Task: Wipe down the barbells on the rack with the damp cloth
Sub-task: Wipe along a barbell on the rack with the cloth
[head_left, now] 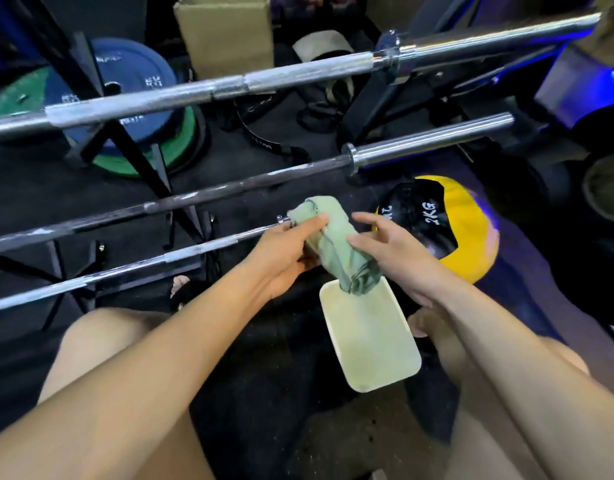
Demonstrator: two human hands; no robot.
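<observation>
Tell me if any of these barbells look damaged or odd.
The dark middle barbell has pale patches along its shaft, like chipped coating or residue. The two chrome bars show nothing similar. The left hand grips the rolled green cloth.

We read "2KG" in white on the black panel of the yellow-and-black medicine ball point(440, 226). Up and left of the ball, the blue weight plate point(125, 84) carries white markings too blurred to read.

A gym: racked barbells point(229, 88), weight plates point(125, 98), medicine ball point(447, 226), rubber floor point(264, 410).
</observation>
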